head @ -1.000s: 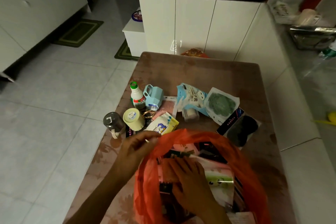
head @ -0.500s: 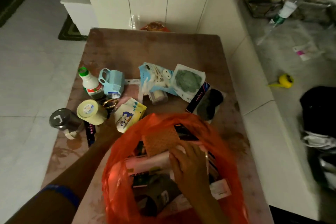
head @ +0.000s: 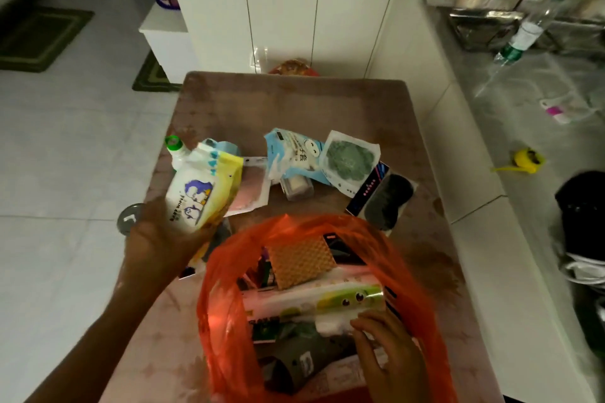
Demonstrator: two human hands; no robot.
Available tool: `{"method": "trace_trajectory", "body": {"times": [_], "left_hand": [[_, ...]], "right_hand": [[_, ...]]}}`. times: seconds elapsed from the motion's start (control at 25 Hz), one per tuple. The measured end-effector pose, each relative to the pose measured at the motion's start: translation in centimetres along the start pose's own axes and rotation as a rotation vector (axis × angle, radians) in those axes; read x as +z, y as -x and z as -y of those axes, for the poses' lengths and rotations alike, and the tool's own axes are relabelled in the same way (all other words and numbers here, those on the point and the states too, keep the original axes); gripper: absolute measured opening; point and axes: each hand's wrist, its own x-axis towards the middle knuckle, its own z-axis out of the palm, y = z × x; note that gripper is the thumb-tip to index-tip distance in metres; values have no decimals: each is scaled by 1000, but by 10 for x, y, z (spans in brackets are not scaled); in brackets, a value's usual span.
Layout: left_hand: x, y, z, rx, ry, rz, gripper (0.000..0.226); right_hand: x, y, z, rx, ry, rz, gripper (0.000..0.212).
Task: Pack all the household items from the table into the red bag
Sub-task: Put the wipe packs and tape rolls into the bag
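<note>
The red bag (head: 222, 314) stands open at the table's near edge, with several packets and an orange sponge (head: 299, 260) inside. My left hand (head: 157, 239) holds a white and yellow wipes packet (head: 203, 193) lifted above the table, left of the bag's mouth. My right hand (head: 386, 360) is inside the bag, fingers pressed on a white packet there. On the table lie a blue glove pouch (head: 291, 154), a green scrubber packet (head: 348, 160), a black eye mask packet (head: 383, 196), a pink packet (head: 250, 190), a small clear box (head: 296, 188) and a green-capped bottle (head: 175, 147).
The brown table (head: 294, 101) abuts a white cabinet (head: 281, 6) at the far end and a white counter (head: 474, 239) on the right. A dark jar lid (head: 129, 221) shows behind my left wrist. Tiled floor with green mats lies to the left.
My left hand has picked the wipes packet up off the table and raised it. My right hand has slid toward the near right side of the bag.
</note>
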Motion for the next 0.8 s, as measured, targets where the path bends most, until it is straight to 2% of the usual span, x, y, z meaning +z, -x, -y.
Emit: {"method": "trace_trajectory", "body": {"times": [0.08,0.16,0.24,0.28,0.32,0.36,0.4,0.48,0.52,0.56,0.6,0.64,0.68,0.72,0.76,0.8], "left_hand": [[-38,15,-4,32,121,-40,59],[-68,42,-12,92,214,-42,63],[-73,77,-36,229,245,92,70],[-64,92,-49,331,259,166,71],[-57,111,-62,439,224,211,71],[-47,125,-67,535,130,205,64],[-44,135,-74,581,-2,248,59],[-28,145,-63,538,-51,286,60],[-21,146,-50,491,-33,274,67],[-15,148,-34,422,-36,169,78],[-8,149,-21,277,-18,79,86],[-6,147,-11,146,-64,9,91],[-5,146,-6,13,12,30,90],[-6,144,-3,-80,114,75,76],[-2,142,6,-117,285,114,50],[-1,140,10,-155,382,136,36]], "right_hand": [[-7,-6,17,73,-205,49,35],[-6,-22,45,193,-625,119,25],[-2,-40,76,444,-1092,292,33],[0,-46,86,540,-1231,380,48],[1,-48,92,551,-1276,480,70],[0,-45,95,534,-1290,542,82],[-1,-38,93,536,-1317,542,79],[-6,-24,74,614,-1461,436,56],[-9,-19,60,673,-1461,374,52],[-13,-15,45,691,-1389,339,57],[-15,-14,29,642,-1248,345,63],[-18,-14,19,527,-1064,378,69],[-21,-14,13,348,-880,451,76],[-20,-14,11,155,-698,559,84],[-16,-17,13,-17,-501,643,90],[-8,-20,15,-174,-297,693,88]]}}
